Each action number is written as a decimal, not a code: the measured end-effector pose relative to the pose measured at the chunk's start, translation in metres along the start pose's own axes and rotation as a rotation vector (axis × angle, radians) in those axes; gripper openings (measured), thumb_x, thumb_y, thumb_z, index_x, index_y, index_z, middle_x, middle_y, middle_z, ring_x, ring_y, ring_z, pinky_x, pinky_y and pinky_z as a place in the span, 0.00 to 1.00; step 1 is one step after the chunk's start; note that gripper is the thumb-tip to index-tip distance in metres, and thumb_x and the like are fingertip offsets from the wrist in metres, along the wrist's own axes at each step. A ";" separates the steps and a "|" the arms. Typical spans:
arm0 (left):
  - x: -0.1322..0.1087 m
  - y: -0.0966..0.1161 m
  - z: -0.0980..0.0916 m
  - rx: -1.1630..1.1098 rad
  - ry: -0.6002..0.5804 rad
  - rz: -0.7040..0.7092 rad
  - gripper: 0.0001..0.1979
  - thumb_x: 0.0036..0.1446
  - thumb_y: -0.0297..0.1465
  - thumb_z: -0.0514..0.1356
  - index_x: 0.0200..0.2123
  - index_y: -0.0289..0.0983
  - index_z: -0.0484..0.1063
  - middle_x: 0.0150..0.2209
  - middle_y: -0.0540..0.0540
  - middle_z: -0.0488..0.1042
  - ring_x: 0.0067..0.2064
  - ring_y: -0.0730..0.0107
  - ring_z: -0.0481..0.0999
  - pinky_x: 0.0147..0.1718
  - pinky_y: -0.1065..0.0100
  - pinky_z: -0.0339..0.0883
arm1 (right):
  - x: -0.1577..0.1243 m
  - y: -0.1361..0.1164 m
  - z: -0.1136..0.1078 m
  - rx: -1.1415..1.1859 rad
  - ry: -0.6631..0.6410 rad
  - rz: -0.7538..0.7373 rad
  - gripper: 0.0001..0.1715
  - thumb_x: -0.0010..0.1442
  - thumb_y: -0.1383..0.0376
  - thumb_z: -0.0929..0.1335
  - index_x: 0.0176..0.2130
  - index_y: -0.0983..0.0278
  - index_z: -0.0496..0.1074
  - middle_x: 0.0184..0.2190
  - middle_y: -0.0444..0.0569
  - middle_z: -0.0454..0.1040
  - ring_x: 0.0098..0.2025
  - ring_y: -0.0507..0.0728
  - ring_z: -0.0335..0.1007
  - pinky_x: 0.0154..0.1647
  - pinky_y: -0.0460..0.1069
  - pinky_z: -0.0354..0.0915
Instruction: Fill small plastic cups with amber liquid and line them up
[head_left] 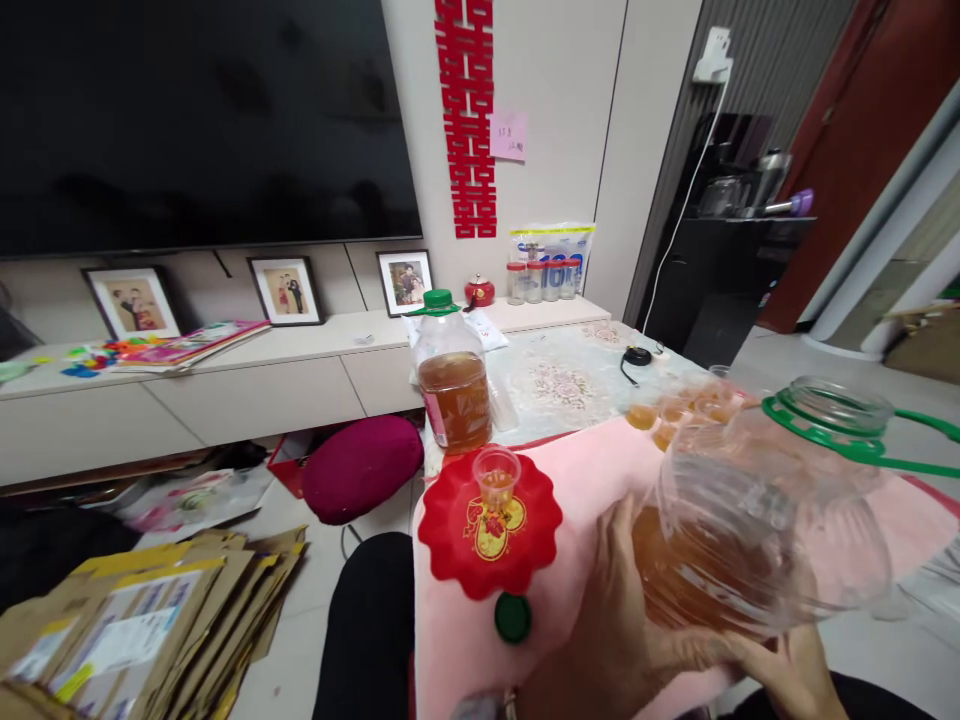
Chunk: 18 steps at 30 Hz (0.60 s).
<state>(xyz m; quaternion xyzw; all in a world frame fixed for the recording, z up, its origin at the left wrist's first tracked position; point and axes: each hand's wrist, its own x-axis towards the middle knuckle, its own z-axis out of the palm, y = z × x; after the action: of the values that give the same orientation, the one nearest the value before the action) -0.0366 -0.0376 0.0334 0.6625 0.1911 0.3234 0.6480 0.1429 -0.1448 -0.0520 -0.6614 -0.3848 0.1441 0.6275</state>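
Note:
I hold a large clear plastic jug [757,520] tilted on its side, amber liquid pooled in its lower half, its mouth with a green ring and handle open at the upper right. My left hand [607,620] presses its fingers against the jug's base. My right hand [787,670] cradles it from underneath. The jug's green cap [513,617] lies on the pink cloth [600,470]. A small clear cup [496,477] with a little amber liquid stands on a red scalloped tray [487,530].
A second capped jug [452,375] of amber liquid stands at the table's far left edge. Several small filled cups [675,410] sit beyond the tilted jug. A magenta cushion [361,466] and stacked flattened cardboard [142,620] lie on the floor at left.

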 end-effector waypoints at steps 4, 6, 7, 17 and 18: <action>-0.003 0.022 -0.042 0.423 -0.020 -0.070 0.48 0.49 0.44 0.71 0.70 0.37 0.57 0.71 0.36 0.55 0.73 0.46 0.54 0.75 0.42 0.52 | 0.006 0.012 -0.005 0.027 0.031 -0.074 0.62 0.47 0.50 0.81 0.70 0.66 0.57 0.54 0.58 0.74 0.52 0.68 0.76 0.50 0.53 0.76; 0.005 0.032 -0.073 0.612 0.005 -0.022 0.38 0.55 0.35 0.67 0.67 0.36 0.61 0.67 0.39 0.62 0.70 0.56 0.61 0.73 0.49 0.56 | 0.007 0.011 -0.004 0.042 0.016 -0.087 0.64 0.44 0.52 0.82 0.69 0.67 0.56 0.54 0.59 0.74 0.54 0.69 0.75 0.50 0.52 0.76; 0.011 0.038 -0.089 0.704 0.012 -0.012 0.34 0.54 0.33 0.66 0.64 0.35 0.64 0.65 0.40 0.65 0.68 0.58 0.64 0.72 0.51 0.59 | 0.006 0.007 -0.002 0.057 0.018 -0.074 0.64 0.45 0.51 0.81 0.70 0.68 0.56 0.55 0.59 0.74 0.55 0.68 0.75 0.51 0.50 0.75; 0.055 0.077 -0.176 1.195 -0.213 -0.404 0.42 0.54 0.41 0.69 0.69 0.35 0.60 0.64 0.39 0.64 0.65 0.53 0.65 0.67 0.54 0.61 | -0.003 -0.017 0.012 0.087 0.058 0.049 0.67 0.47 0.44 0.80 0.72 0.66 0.52 0.61 0.55 0.71 0.61 0.64 0.70 0.59 0.44 0.68; 0.057 0.077 -0.176 1.219 -0.234 -0.419 0.43 0.54 0.41 0.69 0.69 0.35 0.60 0.63 0.39 0.64 0.64 0.52 0.65 0.66 0.54 0.61 | -0.003 -0.013 0.011 0.096 0.063 0.058 0.67 0.46 0.44 0.80 0.71 0.65 0.53 0.61 0.54 0.70 0.62 0.64 0.69 0.60 0.44 0.67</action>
<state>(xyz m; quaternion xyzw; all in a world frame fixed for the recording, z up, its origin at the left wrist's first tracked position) -0.1272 0.1235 0.1111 0.8907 0.3934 -0.0503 0.2222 0.1291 -0.1402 -0.0428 -0.6456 -0.3382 0.1598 0.6658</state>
